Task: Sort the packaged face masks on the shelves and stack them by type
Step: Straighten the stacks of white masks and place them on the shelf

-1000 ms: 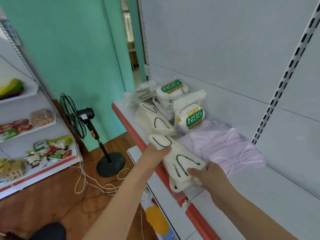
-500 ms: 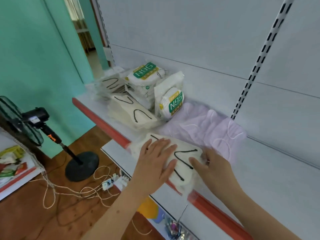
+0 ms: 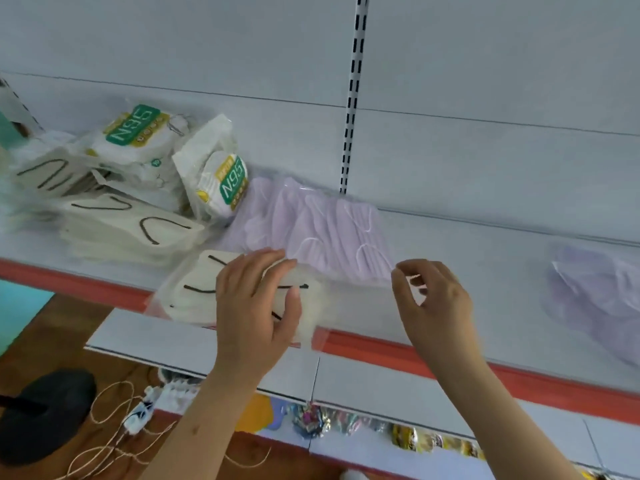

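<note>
Grey shelf (image 3: 450, 258) with red front edge | cream mask pack (image 3: 194, 292) overhangs that edge, beside lilac masks (image 3: 322, 230) | left hand (image 3: 256, 306) over pack, fingers loosely spread, contact unclear | right hand (image 3: 433, 299) curled, holding nothing | handling, judged: light, soft, slippery film; pinch flat across both edges.

My left hand (image 3: 254, 306) covers middle of cream mask pack (image 3: 194, 292). Purple pack (image 3: 602, 299) at right blurred, cut by frame edge. Leftmost packs (image 3: 41, 174) smeared, type unclear.
</note>
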The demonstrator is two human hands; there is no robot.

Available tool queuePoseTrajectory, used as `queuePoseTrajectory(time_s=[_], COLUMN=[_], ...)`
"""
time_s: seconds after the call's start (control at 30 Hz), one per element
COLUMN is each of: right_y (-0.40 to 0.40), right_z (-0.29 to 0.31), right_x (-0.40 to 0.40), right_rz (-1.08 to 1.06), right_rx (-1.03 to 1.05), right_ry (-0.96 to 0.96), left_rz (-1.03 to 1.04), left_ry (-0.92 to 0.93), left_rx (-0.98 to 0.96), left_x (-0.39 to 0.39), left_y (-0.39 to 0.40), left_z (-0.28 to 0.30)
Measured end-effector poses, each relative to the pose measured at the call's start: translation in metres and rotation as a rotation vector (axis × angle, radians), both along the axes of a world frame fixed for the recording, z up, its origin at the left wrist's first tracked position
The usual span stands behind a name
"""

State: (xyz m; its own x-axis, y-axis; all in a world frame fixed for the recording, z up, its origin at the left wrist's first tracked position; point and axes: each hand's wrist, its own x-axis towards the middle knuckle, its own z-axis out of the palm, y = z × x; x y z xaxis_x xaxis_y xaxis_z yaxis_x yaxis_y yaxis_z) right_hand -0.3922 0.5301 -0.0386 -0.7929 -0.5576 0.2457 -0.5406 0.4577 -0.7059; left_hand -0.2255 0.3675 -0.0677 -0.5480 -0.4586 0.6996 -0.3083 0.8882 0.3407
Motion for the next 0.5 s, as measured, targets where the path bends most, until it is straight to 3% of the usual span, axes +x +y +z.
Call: queuePoseTrajectory(time_s=[0.13, 0.3, 0.4, 0.5], right_y=[0.026, 0.091, 0.148, 0.202], right_z=[0.002, 0.016, 0.014, 0.005], right_x=[-0.026, -0.101, -0.168, -0.224], right_rz=[-0.048, -0.291, -0.467, -0.436], right_rx=[-0.03, -0.091, 0.176, 0.513], right_ry=[0.058, 0.169, 0.175, 0.026], left_rz=[-0.156, -0.342, -0.403, -0.33], left_ry=[0.032, -0.09, -0.28, -0.341], left_rx=[0.025, 0.31, 0.475, 0.584], left_x=[-0.044, -0.126, -0.184, -0.24], left_y=[0.042, 0.132, 0.188, 0.225], left_z=[0.019, 0.023, 0.011, 0.001])
